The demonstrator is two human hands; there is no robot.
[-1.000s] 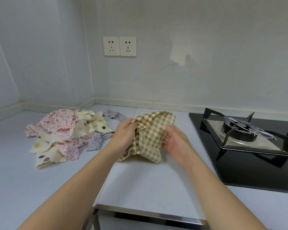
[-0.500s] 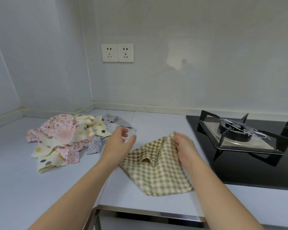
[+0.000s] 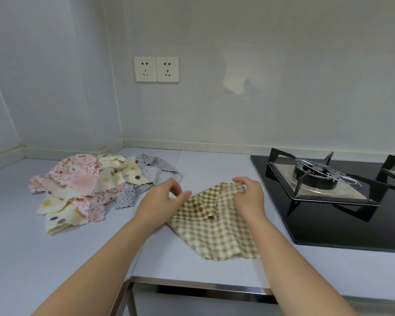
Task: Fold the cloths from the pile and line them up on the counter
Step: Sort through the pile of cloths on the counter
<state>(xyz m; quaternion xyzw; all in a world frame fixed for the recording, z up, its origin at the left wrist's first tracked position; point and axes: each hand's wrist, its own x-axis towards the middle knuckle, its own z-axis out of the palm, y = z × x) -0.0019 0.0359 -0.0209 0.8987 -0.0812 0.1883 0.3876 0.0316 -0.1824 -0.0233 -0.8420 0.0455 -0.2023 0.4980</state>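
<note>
- A pale grey kitchen counter (image 3: 21, 247) ran into a corner of plain pale walls, with a pair of white wall sockets (image 3: 156, 69) above its back edge and a black glass gas hob (image 3: 328, 224) set in at its right end.
- A loose pile of patterned cloths (image 3: 84, 185), pink floral, cream spotted and grey dotted, lay unfolded toward the back left of the counter, near the corner.
- The green-and-beige checked cloth (image 3: 214, 236) lay apart from the pile, between it and the hob, and reached close to the counter's front edge.
- That cloth sat directly in front of both hands. Its near part lay flat, while its far part was raised and drooped back over itself toward the person.
- The raised far edge ran across from left to right, and each hand was at one end of it, so neither was clearly nearer.
- The right hand (image 3: 249, 197) had its fingers curled over the far right corner, gripping the cloth just beside the hob's left edge.
- The left hand (image 3: 162, 199) had loosely bent fingers with thumb and forefinger at the far left corner. Whether they pinched the fabric or only touched it could not be told.
- Judging from this, the next move depended on both far corners being held, so that the edge could be drawn taut and laid square before folding.
</note>
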